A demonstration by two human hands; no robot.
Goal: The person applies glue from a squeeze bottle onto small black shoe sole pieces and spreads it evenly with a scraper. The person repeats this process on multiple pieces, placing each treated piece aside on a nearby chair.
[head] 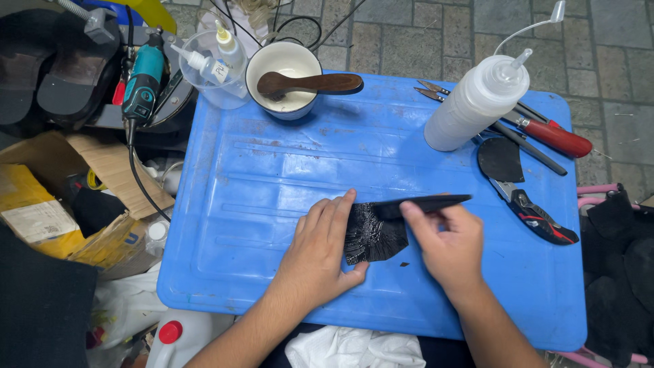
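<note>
The black rubber piece (pixel 373 235) lies flat on the blue plastic bench (pixel 272 177), near the front edge and a little right of the middle. Its surface looks shiny and streaked. I see my left hand (pixel 320 255) pressing down on the left side of this piece, with the fingers stretched flat and together and the thumb along its lower edge, so the hand holds nothing but pins the piece to the bench. My right hand (pixel 446 242) is closed around a thin black tool (pixel 426 202), which points to the right and lies along the upper edge of the piece, touching it. I cannot tell if it is a knife or a brush.

At the back of the bench stands a white bowl (pixel 286 85) with a brown wooden spoon (pixel 310 84) resting across its rim. To the right of it a white squeeze bottle (pixel 473 105) lies tilted, and beside it are pliers with red handles (pixel 545 133). A small dark half-round piece (pixel 501 160) and a black and red utility knife (pixel 541 218) lie near the right edge, well apart from my hands. On the left, off the bench, I see a teal rotary tool (pixel 142 82) and a cardboard box (pixel 61 197).
</note>
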